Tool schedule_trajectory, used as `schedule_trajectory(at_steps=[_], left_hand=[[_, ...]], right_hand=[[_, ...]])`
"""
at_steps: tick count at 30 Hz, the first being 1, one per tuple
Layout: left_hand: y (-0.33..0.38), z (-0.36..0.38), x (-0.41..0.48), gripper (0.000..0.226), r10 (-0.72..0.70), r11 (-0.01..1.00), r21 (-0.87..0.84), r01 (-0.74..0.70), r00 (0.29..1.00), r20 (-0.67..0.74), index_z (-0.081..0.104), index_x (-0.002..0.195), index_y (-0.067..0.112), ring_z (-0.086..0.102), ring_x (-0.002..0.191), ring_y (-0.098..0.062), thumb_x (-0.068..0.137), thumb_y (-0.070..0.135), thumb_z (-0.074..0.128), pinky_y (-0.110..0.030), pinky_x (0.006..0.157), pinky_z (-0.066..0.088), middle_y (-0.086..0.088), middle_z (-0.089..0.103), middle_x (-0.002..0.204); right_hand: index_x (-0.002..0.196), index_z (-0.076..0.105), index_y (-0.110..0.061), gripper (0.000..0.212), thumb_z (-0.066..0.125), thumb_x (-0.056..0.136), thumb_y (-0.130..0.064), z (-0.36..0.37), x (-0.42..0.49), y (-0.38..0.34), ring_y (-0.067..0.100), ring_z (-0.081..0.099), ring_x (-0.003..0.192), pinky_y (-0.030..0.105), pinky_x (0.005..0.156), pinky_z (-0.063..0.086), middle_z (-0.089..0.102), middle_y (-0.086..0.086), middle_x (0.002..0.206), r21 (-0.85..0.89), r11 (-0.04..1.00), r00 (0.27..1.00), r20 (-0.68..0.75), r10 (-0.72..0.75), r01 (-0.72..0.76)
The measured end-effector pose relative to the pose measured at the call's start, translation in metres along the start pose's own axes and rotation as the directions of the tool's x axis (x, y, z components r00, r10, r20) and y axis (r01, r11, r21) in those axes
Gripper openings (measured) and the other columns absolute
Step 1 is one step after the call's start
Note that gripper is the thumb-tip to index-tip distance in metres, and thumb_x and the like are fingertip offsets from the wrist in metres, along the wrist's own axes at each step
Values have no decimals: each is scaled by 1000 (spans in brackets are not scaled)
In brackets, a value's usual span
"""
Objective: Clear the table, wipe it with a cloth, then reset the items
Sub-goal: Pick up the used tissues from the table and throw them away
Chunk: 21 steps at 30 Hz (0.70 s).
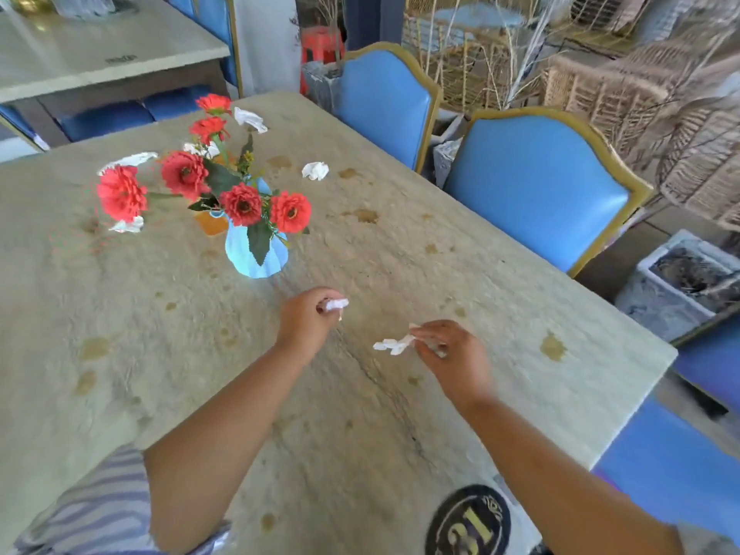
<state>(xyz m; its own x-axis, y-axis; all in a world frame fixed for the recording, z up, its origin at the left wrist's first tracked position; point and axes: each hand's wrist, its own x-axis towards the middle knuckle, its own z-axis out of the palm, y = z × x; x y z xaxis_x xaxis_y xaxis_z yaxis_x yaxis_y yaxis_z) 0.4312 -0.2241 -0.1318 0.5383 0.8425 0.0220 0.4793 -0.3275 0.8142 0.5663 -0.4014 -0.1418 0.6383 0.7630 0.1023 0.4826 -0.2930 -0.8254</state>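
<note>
The beige stone table [400,274] carries brown stains and scattered crumpled white tissues. My left hand [306,318] grips a balled tissue [336,304] just above the table's middle. My right hand [448,354] pinches another crumpled tissue [394,345], which sticks out to its left. A blue vase [256,254] with red flowers stands behind my left hand, with an orange cup [210,224] partly hidden behind it. More tissues lie at the far side: a first tissue [315,170], a second tissue [250,120], a third tissue [128,160] and a fourth tissue [128,225].
Two blue padded chairs [540,190] with gold rims stand along the table's right side. A black round table-number sticker [468,522] sits at the near edge. Another table [100,46] is at the back left. Wicker furniture and a white foam box [680,278] are at the right.
</note>
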Motion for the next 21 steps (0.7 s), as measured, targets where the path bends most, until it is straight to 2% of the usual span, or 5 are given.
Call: schedule_trajectory(at_steps=[6, 9, 13, 16, 21], left_hand=[[43, 15, -107, 17, 100, 993, -85, -80, 955, 280, 73, 98, 14, 56, 58, 14, 85, 8, 65, -1, 58, 37, 2, 70, 85], [60, 26, -167, 19, 151, 985, -144, -99, 897, 415, 70, 99, 24, 50, 49, 10, 86, 10, 65, -3, 49, 34, 13, 60, 69], [70, 56, -240, 18, 194, 979, -171, -115, 794, 577, 71, 96, 28, 56, 61, 5, 86, 14, 66, -7, 59, 38, 13, 66, 72], [77, 91, -282, 18, 184, 980, -177, -86, 716, 673, 71, 92, 28, 62, 76, -3, 87, 12, 64, -8, 68, 42, 14, 69, 83], [73, 163, -338, 16, 90, 996, -80, -45, 613, 785, 72, 99, 19, 64, 78, 1, 91, 15, 59, -4, 69, 44, 7, 71, 93]], right_hand=[[90, 72, -20, 11, 71, 81, -13, -31, -117, -6, 6, 61, 82, 12, 71, 49, 66, -9, 93, 48, 991, 976, -175, 130, -124], [81, 70, -26, 12, 73, 79, -15, -54, -173, 0, -3, 59, 71, 8, 63, 46, 64, -18, 82, 124, 969, 927, -288, 242, -214], [76, 68, -19, 8, 74, 78, -14, -88, -246, 26, -7, 52, 57, 6, 56, 39, 63, -14, 68, 195, 923, 829, -407, 384, -332], [74, 71, -18, 6, 74, 78, -15, -113, -301, 56, -3, 52, 57, 5, 59, 40, 67, -8, 67, 222, 865, 763, -408, 502, -451], [86, 76, -15, 9, 71, 81, -20, -134, -383, 121, -1, 59, 68, 1, 61, 39, 69, -9, 77, 266, 679, 581, -363, 728, -685]])
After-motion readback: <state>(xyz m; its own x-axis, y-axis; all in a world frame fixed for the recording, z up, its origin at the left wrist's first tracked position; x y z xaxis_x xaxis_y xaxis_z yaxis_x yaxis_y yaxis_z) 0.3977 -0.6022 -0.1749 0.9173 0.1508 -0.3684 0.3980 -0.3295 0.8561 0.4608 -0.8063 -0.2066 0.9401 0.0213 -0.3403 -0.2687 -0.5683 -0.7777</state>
